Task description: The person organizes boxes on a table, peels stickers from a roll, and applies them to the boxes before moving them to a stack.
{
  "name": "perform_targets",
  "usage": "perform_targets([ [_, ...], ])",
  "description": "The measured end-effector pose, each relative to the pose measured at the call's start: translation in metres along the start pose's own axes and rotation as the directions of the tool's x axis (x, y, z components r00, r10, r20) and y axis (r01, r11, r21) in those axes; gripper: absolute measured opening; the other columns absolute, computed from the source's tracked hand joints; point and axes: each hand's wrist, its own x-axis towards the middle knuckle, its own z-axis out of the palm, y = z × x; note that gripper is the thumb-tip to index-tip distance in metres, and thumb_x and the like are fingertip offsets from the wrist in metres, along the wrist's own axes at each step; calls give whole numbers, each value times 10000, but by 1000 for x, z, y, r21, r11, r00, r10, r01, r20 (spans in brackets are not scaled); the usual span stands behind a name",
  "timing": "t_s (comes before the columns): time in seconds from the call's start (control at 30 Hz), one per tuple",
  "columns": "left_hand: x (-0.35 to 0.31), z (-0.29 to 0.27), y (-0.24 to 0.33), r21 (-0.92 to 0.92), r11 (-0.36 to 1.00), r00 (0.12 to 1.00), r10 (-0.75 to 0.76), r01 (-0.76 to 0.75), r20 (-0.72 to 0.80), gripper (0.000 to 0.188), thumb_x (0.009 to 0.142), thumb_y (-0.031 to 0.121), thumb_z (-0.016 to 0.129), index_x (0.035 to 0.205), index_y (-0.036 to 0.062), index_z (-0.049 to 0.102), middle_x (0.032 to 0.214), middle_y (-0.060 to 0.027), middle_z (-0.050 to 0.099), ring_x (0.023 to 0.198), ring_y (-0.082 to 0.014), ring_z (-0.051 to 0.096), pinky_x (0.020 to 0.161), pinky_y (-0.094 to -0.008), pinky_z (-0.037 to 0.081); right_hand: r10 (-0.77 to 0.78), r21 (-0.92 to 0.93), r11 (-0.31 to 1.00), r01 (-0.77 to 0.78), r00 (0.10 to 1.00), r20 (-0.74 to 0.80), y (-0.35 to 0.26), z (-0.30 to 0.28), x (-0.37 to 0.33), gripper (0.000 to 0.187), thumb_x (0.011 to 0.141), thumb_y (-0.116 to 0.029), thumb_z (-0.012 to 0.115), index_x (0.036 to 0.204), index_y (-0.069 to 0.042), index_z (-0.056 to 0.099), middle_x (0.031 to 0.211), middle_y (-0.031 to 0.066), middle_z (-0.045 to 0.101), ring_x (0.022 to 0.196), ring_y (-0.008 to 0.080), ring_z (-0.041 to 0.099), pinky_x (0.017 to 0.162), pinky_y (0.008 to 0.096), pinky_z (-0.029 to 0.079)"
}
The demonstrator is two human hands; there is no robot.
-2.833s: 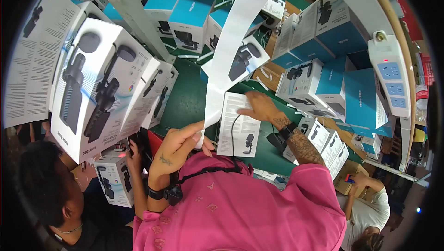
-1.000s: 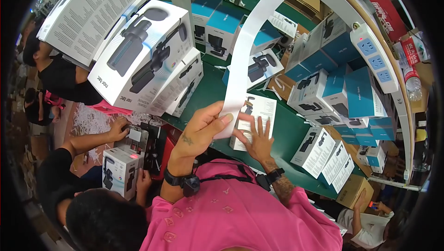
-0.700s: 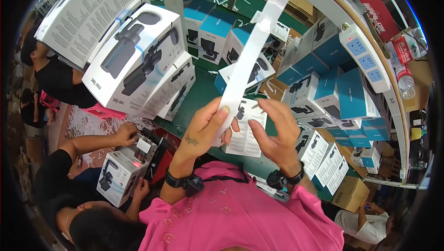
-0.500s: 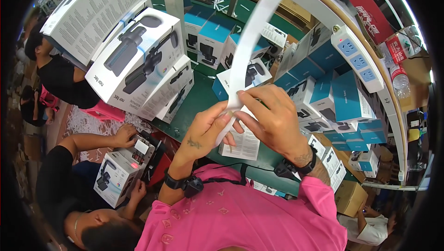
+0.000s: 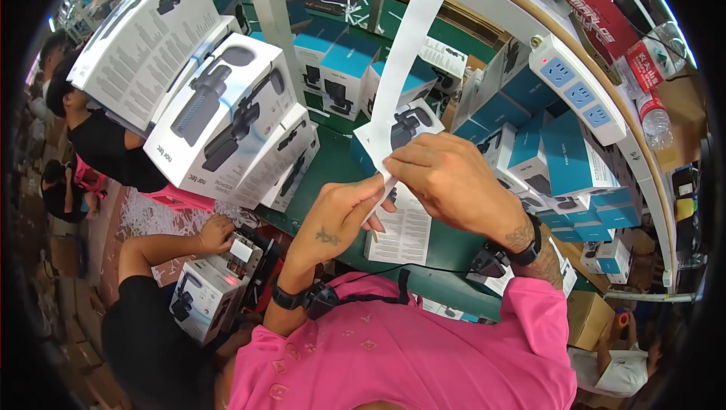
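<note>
A long white paper strip [image 5: 404,47] hangs down from above the green table [image 5: 333,164]. My left hand [image 5: 344,210] pinches its lower end, and my right hand [image 5: 446,179] grips the strip just above it. Under my hands lies a white box [image 5: 401,232] with small print on it, flat on the table. A white box with a microphone picture [image 5: 408,123] sits just behind the strip.
Large white microphone boxes [image 5: 227,119] are stacked at the left, blue and white boxes [image 5: 560,160] at the right. A power strip [image 5: 578,96] hangs on the white shelf frame. A person in black [image 5: 162,289] at lower left handles a small box [image 5: 204,293].
My right hand lifted off the flat box and came up to the strip, joining my left hand at its lower end. The view tilted up a little.
</note>
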Motion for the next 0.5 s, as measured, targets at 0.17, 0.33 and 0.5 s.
perform_targets([
  [0.17,-1,-1,-23,-168,981,987,-114,95,-111,387,1030,122,445,1401,25,499,897,-127,709,663,-166,695,616,-275,564,36,-12,999,-43,942,-334,32,26,-34,298,747,48,682,1038,-10,673,959,125,698,838,321,673,758,410,536],
  [0.33,-3,-20,-47,-387,895,923,-321,221,-214,406,1041,175,417,1397,-12,473,940,-121,705,701,-161,697,639,-246,537,286,-250,901,-355,918,-273,88,138,-89,203,781,-34,610,974,15,645,866,128,674,742,295,642,685,398,507],
  [0.5,1,-21,-60,-308,917,928,-321,253,-191,390,1041,164,413,1376,-20,488,945,-122,708,711,-161,699,647,-244,526,403,-178,890,-419,907,-123,134,247,-128,143,818,-56,581,939,2,628,858,134,673,765,306,656,695,407,517],
])
